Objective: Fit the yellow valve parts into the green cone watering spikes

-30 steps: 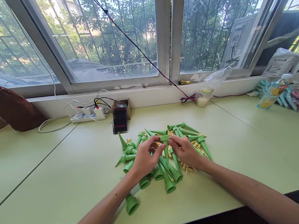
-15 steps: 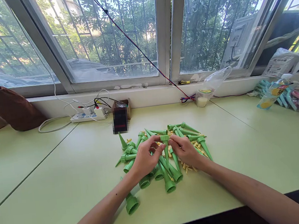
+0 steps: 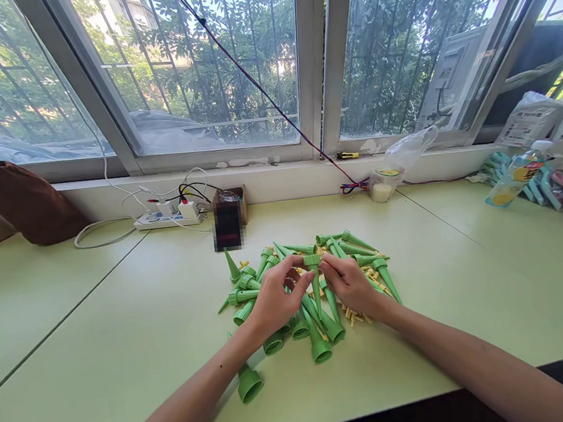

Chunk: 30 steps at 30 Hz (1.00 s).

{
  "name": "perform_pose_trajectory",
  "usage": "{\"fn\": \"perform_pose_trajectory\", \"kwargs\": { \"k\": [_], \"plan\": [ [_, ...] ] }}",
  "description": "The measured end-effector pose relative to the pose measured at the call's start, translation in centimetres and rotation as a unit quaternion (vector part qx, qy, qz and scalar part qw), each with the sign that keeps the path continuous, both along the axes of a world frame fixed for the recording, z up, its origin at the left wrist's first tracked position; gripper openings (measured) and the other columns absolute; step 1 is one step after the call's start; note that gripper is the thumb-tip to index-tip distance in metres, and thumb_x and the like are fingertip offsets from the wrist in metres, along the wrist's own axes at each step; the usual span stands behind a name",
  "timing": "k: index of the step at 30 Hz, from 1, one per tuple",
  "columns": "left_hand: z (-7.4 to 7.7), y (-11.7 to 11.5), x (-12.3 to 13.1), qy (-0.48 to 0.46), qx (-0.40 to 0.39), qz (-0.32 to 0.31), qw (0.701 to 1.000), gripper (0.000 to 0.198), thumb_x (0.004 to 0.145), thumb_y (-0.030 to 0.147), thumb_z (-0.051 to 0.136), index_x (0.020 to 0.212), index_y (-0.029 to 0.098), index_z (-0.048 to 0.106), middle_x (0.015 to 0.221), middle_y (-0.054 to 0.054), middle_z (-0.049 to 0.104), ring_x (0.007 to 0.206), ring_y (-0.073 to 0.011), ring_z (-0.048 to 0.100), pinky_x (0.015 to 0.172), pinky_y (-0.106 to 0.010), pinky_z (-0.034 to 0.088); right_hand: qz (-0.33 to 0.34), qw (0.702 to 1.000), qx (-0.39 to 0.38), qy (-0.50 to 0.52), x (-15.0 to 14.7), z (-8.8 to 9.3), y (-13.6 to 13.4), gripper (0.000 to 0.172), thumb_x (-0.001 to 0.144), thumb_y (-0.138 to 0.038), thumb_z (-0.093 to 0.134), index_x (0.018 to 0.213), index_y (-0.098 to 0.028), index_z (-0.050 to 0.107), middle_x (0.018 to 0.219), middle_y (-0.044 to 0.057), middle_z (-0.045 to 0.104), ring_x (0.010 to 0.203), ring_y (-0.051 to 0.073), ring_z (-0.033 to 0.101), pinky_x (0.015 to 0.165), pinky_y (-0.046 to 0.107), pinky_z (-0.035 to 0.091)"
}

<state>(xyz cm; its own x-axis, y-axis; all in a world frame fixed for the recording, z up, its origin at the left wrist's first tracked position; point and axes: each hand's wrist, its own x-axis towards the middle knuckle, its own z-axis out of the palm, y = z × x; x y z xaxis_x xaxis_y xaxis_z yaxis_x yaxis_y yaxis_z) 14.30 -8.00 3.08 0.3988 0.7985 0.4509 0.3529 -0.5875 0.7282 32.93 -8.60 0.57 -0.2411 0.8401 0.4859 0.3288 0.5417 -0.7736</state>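
A heap of green cone-shaped spikes (image 3: 324, 331) mixed with small yellow plastic pieces (image 3: 353, 316) lies on the pale green table (image 3: 123, 335). Just above the heap, my left hand (image 3: 273, 300) and my right hand (image 3: 350, 284) meet around one green spike (image 3: 314, 276) held upright, wide end up. Left thumb and fingers pinch its top from the left; the right fingers pinch at the top from the right. Whether a yellow piece is between the right fingers is hidden. One more green spike (image 3: 249, 382) lies apart, near my left forearm.
A white power strip (image 3: 164, 218) with cables, a small dark box (image 3: 227, 225) and a brown bag (image 3: 26, 204) sit along the window sill side. A plastic bag with a jar (image 3: 384, 183) and packaged goods (image 3: 533, 168) lie to the right. The table's front edge runs close to me.
Both hands stay on the same upright spike; only the fingers have shifted slightly at its top. The view has drifted a little.
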Motion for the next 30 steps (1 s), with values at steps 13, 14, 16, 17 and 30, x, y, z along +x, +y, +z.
{"fn": "perform_pose_trajectory", "kwargs": {
  "k": [13,14,16,17,30],
  "plan": [
    [-0.22,0.01,0.01,-0.010,0.011,-0.007,1.000,0.016,0.092,0.032,0.058,0.100,0.019,0.058,0.079,0.001,0.063,0.065,-0.0116,0.059,0.060,-0.023,0.050,0.003,1.000,-0.011,0.006,-0.14,0.19,-0.18,0.035,0.102,-0.036,0.037,0.070,-0.023,0.031,0.056,-0.006,0.037,0.049,0.012,0.030,0.051,0.027,0.025],
    [-0.22,0.00,0.00,-0.010,0.011,-0.007,1.000,0.015,0.092,0.032,0.058,0.099,0.019,0.058,0.079,0.001,0.062,0.065,-0.0116,0.058,0.060,-0.023,0.050,0.004,1.000,-0.012,0.007,-0.15,0.19,-0.19,0.036,0.102,-0.036,0.037,0.070,-0.023,0.031,0.056,-0.006,0.037,0.049,0.012,0.030,0.051,0.027,0.025],
    [-0.19,-0.03,0.00,-0.011,0.012,-0.007,1.000,0.015,0.092,0.032,0.058,0.099,0.019,0.058,0.079,0.001,0.062,0.065,-0.0117,0.058,0.060,-0.023,0.050,0.004,1.000,-0.013,0.011,-0.16,0.20,-0.21,0.036,0.102,-0.037,0.037,0.070,-0.023,0.031,0.055,-0.006,0.037,0.049,0.012,0.030,0.051,0.027,0.026],
    [-0.18,-0.04,0.01,-0.011,0.012,-0.007,1.000,0.015,0.092,0.032,0.058,0.099,0.019,0.058,0.079,0.001,0.062,0.065,-0.0117,0.058,0.061,-0.023,0.050,0.005,1.000,-0.013,0.012,-0.17,0.21,-0.23,0.036,0.103,-0.037,0.037,0.070,-0.023,0.032,0.055,-0.006,0.037,0.049,0.012,0.030,0.051,0.027,0.026],
    [-0.35,-0.01,0.02,-0.006,0.006,-0.006,1.000,0.014,0.093,0.031,0.057,0.099,0.018,0.057,0.079,0.001,0.063,0.065,-0.0120,0.060,0.062,-0.024,0.052,0.004,1.000,-0.023,0.016,-0.28,-0.04,-0.16,0.037,0.103,-0.038,0.038,0.070,-0.023,0.032,0.055,-0.006,0.036,0.050,0.012,0.031,0.051,0.027,0.026]
  ]
}}
